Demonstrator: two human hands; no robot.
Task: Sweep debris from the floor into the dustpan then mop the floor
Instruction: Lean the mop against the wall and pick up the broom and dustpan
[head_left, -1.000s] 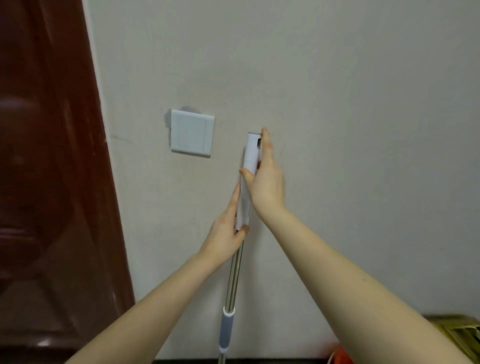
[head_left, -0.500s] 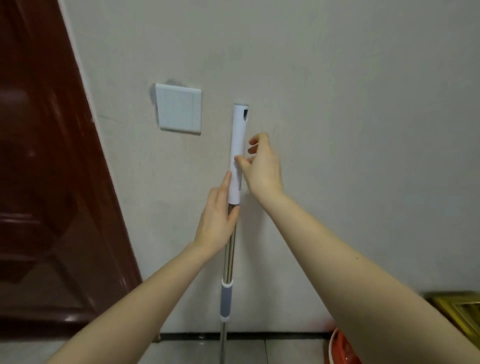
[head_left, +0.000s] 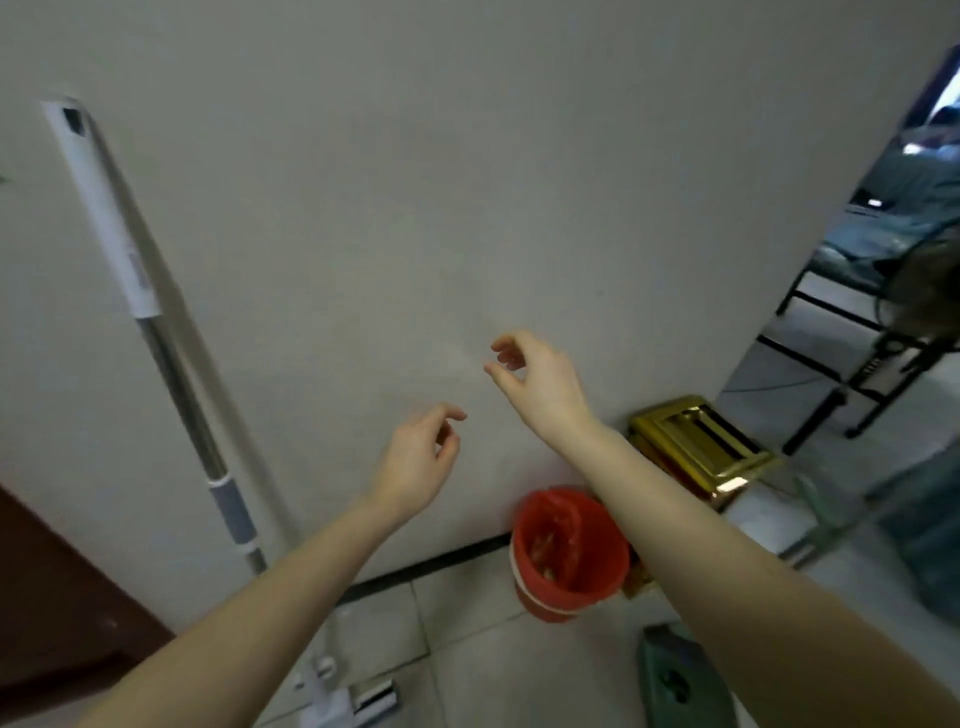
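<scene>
The mop (head_left: 156, 332) leans upright against the pale wall at the left, with a white top grip, a metal shaft and a grey sleeve; its white head (head_left: 332, 696) rests on the floor tiles. My left hand (head_left: 418, 460) hovers in mid-frame, well right of the shaft, fingers loosely curled and holding nothing. My right hand (head_left: 535, 379) is raised a little higher and further right, fingers apart, also free. A dark green object (head_left: 680, 680), possibly the dustpan, lies on the floor at the bottom right.
A red bin (head_left: 569, 558) stands against the wall's dark skirting. A gold-coloured box (head_left: 696, 441) sits to its right. A dark brown door (head_left: 57, 597) fills the lower left. A doorway at the right shows black metal furniture legs (head_left: 852, 364).
Both hands have let go of the mop handle and moved right, away from it. The view has swung right and down, so the mop now stands at the left.
</scene>
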